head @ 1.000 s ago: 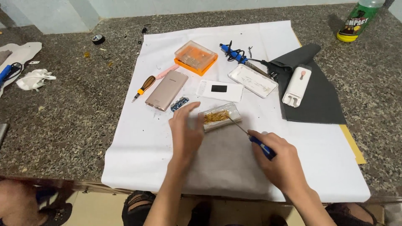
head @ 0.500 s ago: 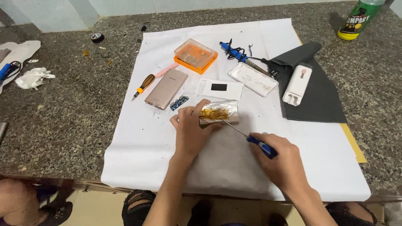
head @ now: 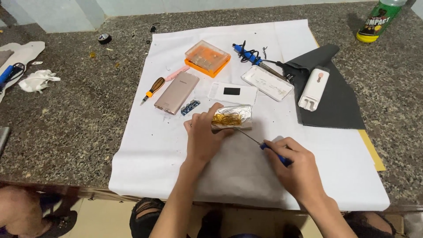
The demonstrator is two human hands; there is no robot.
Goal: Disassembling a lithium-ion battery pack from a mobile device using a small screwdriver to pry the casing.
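Both hands (head: 203, 136) (head: 294, 169) forward (fingers curled)

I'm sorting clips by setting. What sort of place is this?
Probably a makeshift electronics repair bench: a stone counter under white paper, with a screwdriver, an orange parts box, and opened white casings. The left hand steadies a foil-wrapped pack.
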